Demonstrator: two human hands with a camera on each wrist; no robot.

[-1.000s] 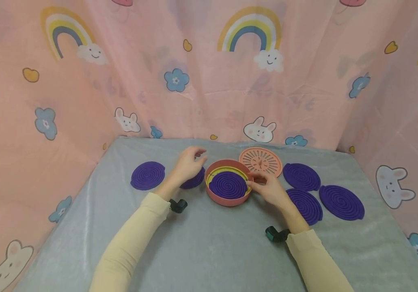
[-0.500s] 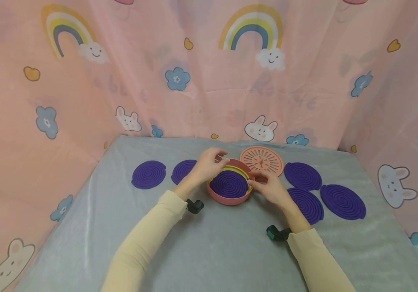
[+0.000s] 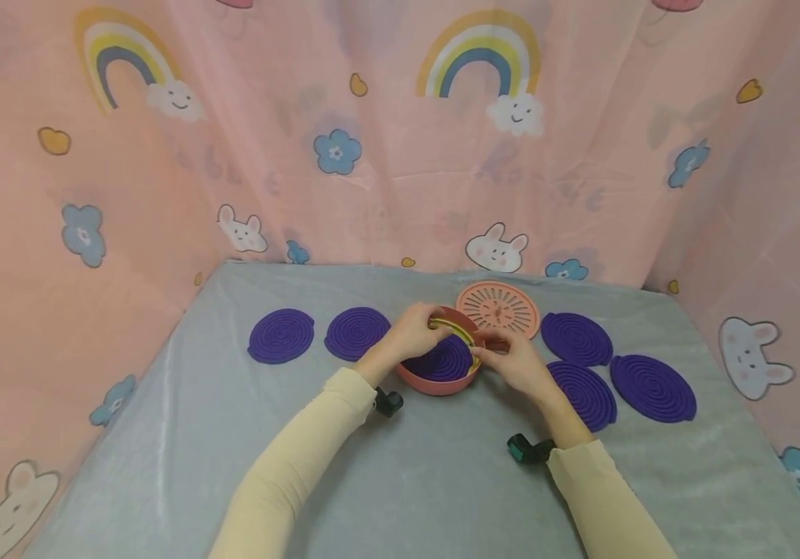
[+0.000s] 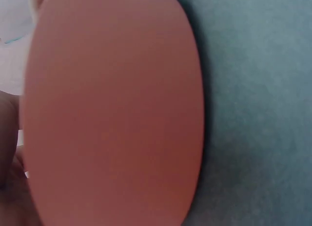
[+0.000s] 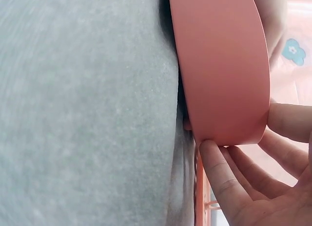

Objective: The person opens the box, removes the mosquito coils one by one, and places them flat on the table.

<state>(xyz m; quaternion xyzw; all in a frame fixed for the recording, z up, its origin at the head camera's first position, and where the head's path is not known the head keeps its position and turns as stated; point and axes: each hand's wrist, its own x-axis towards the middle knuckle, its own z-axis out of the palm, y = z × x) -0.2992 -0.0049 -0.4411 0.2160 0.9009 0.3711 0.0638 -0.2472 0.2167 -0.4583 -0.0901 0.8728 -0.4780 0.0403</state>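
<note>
A round coral-pink mosquito coil box (image 3: pixel 436 386) stands on the grey cloth. Inside it lie a purple mosquito coil (image 3: pixel 445 359) and a yellow ring (image 3: pixel 460 328) along the inner wall. My right hand (image 3: pixel 515 361) grips the box's right side, thumb at the rim and fingers against the outer wall, as the right wrist view also shows. Over the left rim, my left hand (image 3: pixel 410 335) reaches in with bent fingers above the coil. Whether those fingertips pinch anything is hidden; in the left wrist view the box wall (image 4: pixel 114 114) covers most of them.
Behind the box lies a slotted coral lid (image 3: pixel 498 307). To the left are two purple coils (image 3: pixel 282 336) (image 3: pixel 358 333); on the right, three more lie close together, one coil (image 3: pixel 577 339) behind the others. A patterned pink curtain (image 3: pixel 400 210) stands behind the table.
My left hand has moved right, from beside the box to over its left rim with fingers inside, uncovering the coil at its left. My right hand has stayed at the box.
</note>
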